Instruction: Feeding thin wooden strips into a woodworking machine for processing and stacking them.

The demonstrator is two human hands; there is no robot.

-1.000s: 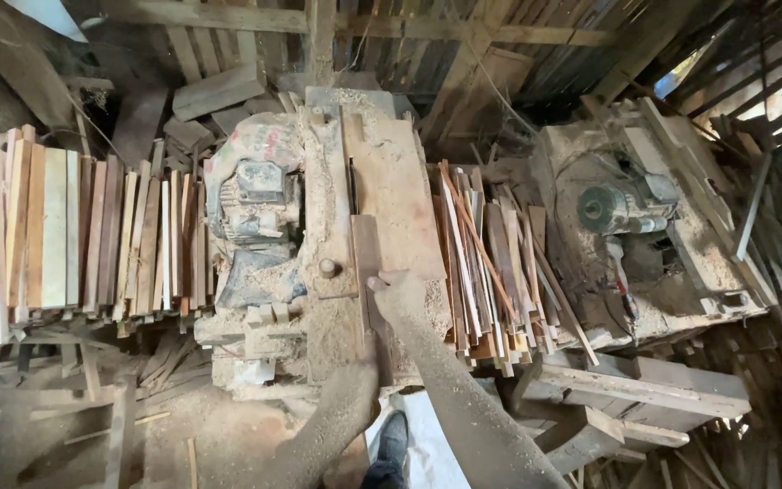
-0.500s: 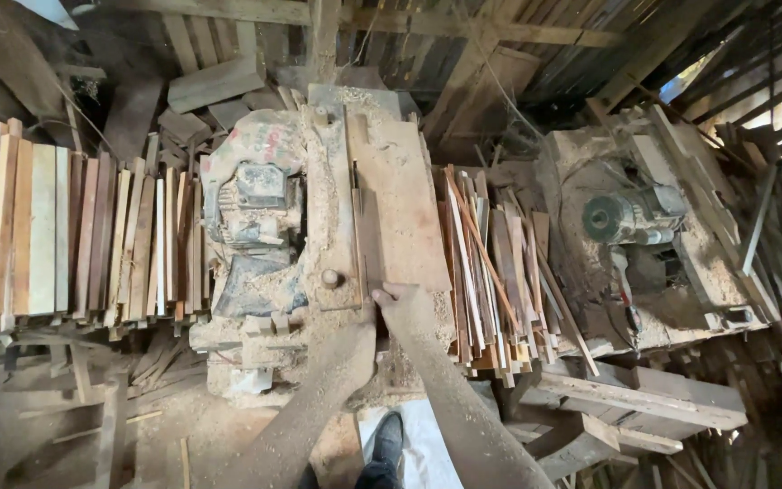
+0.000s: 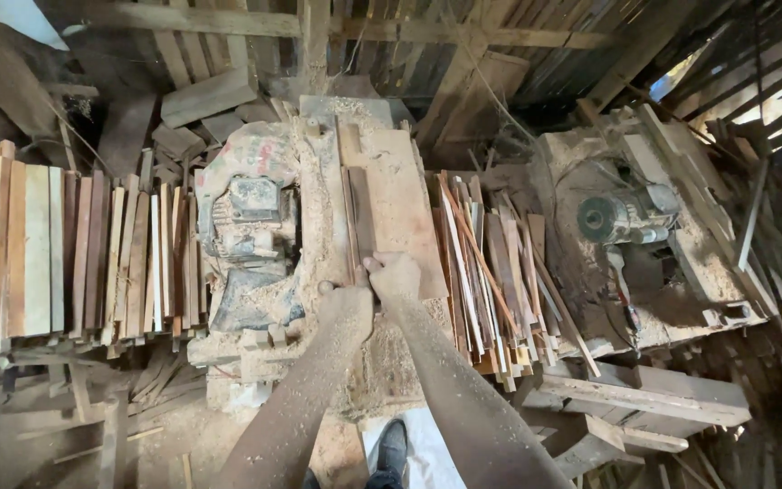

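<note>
A narrow wooden strip (image 3: 360, 222) lies lengthwise on the sawdust-covered saw table (image 3: 405, 195). My right hand (image 3: 394, 276) presses on the near end of the strip, fingers closed over it. My left hand (image 3: 348, 303) rests just beside it on the strip's near end, dusted with sawdust. An electric motor (image 3: 251, 217) half buried in sawdust sits left of the table.
Stacked wooden slats (image 3: 65, 254) stand at the left, and a pile of thin offcuts (image 3: 491, 263) lies right of the table. A second machine with a round motor (image 3: 622, 217) sits at the right. My shoe (image 3: 391, 448) is on the floor below.
Both hands have come together at the near end of the strip on the table; the left hand rose from low in the frame. The view has shifted slightly.
</note>
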